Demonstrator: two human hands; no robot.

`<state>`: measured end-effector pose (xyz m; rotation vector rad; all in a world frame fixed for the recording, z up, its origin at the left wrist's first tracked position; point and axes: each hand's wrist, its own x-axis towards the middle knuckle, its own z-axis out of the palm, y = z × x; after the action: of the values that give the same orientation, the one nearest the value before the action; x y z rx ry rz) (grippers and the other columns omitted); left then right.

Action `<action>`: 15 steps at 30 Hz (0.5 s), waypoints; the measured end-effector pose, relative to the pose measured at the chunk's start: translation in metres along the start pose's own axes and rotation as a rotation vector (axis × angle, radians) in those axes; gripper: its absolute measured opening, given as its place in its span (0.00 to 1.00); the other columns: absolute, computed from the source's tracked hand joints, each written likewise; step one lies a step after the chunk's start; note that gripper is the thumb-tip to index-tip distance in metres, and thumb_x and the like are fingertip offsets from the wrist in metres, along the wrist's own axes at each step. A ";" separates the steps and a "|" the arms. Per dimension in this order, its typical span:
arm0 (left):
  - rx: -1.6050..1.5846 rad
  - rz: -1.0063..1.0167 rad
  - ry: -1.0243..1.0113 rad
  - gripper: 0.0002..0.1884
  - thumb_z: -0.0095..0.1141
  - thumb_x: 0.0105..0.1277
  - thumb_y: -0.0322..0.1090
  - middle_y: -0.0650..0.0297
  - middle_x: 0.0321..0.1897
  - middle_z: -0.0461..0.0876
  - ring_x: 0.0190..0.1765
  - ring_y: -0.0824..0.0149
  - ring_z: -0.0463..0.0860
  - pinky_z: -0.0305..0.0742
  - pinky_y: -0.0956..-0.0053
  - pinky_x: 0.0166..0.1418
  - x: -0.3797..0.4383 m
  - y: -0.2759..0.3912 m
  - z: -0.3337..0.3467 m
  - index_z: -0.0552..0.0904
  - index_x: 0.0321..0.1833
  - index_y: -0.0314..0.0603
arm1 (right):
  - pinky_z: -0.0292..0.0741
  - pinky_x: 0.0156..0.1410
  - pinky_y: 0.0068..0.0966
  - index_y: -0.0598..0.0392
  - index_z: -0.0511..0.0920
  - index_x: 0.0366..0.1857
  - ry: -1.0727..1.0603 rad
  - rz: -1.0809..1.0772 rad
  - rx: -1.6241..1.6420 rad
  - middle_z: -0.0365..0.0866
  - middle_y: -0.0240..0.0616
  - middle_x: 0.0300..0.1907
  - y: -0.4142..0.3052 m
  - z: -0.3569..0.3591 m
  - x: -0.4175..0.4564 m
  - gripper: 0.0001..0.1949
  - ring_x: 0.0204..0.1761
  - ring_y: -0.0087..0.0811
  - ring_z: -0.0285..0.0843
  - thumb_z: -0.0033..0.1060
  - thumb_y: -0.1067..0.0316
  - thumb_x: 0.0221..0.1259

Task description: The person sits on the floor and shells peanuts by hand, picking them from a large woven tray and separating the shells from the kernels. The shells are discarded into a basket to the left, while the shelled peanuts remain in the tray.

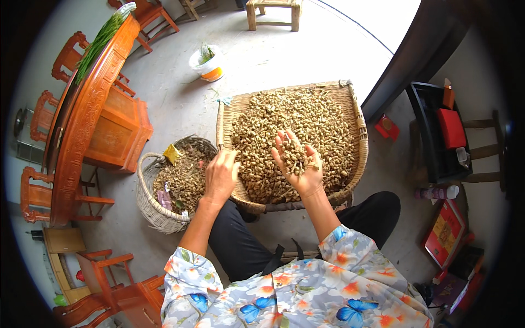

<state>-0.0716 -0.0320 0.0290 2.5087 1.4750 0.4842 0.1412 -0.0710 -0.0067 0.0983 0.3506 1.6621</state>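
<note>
A broad woven wicker tray (357, 119) stands before my knees, spread with a thick layer of dried brown pods with stalks (295, 110). Cupped palm-up above it, my right hand (305, 174) holds a heap of the same dried pods (296, 157). My left hand (221, 174) is over the tray's left rim, back of the hand up and fingers pointing toward the pods. Its fingertips are partly hidden, so whether it pinches anything does not show. Left of that hand sits a round wicker basket (143, 207), partly filled with brown plant debris (184, 172).
Inside the basket lie a gold wrapper (172, 154) and a purple wrapper (164, 200). A carved wooden table (88, 110) stands left. Beyond is a white bucket (209, 67) with greens. At right are a black table (434, 135) and a red box (386, 127).
</note>
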 end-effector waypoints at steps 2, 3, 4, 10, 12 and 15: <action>-0.266 0.062 0.032 0.09 0.55 0.62 0.26 0.54 0.36 0.78 0.37 0.58 0.80 0.77 0.68 0.44 0.007 0.027 -0.005 0.79 0.45 0.33 | 0.62 0.71 0.45 0.57 0.60 0.68 0.037 -0.017 -0.058 0.67 0.46 0.65 0.004 0.002 -0.002 0.27 0.64 0.43 0.68 0.30 0.59 0.65; -0.401 0.092 0.020 0.08 0.55 0.62 0.25 0.55 0.36 0.78 0.37 0.59 0.80 0.77 0.68 0.44 0.011 0.044 -0.009 0.80 0.43 0.33 | 0.63 0.71 0.45 0.57 0.61 0.67 0.055 -0.030 -0.089 0.68 0.46 0.65 0.004 0.002 -0.003 0.27 0.63 0.42 0.69 0.29 0.58 0.65; -0.467 0.122 0.049 0.08 0.56 0.60 0.24 0.56 0.35 0.78 0.36 0.59 0.80 0.76 0.67 0.43 0.013 0.060 -0.012 0.80 0.42 0.33 | 0.63 0.71 0.44 0.57 0.61 0.68 0.031 -0.012 -0.100 0.67 0.46 0.65 0.005 0.000 -0.004 0.28 0.64 0.42 0.68 0.29 0.57 0.66; -0.472 0.171 0.035 0.07 0.59 0.55 0.22 0.58 0.33 0.74 0.38 0.59 0.78 0.73 0.68 0.44 0.025 0.086 0.004 0.81 0.37 0.35 | 0.63 0.71 0.36 0.62 0.61 0.66 -0.050 0.032 -0.207 0.67 0.48 0.65 0.009 -0.005 -0.007 0.28 0.64 0.41 0.67 0.27 0.57 0.67; -0.382 0.149 0.029 0.05 0.60 0.55 0.24 0.57 0.33 0.74 0.39 0.56 0.77 0.73 0.65 0.46 0.026 0.090 0.005 0.81 0.34 0.35 | 0.64 0.69 0.35 0.61 0.64 0.65 -0.026 0.047 -0.238 0.69 0.45 0.64 0.010 -0.003 -0.008 0.27 0.62 0.38 0.69 0.25 0.57 0.68; -0.301 0.104 0.010 0.05 0.60 0.55 0.27 0.56 0.33 0.75 0.40 0.56 0.78 0.72 0.63 0.48 0.026 0.092 0.010 0.80 0.33 0.35 | 0.64 0.70 0.35 0.60 0.64 0.65 -0.021 0.045 -0.240 0.70 0.45 0.63 0.011 -0.003 -0.008 0.27 0.62 0.39 0.69 0.25 0.56 0.68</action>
<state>0.0184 -0.0542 0.0545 2.3525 1.1776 0.6814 0.1310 -0.0806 -0.0052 -0.0562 0.1314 1.7344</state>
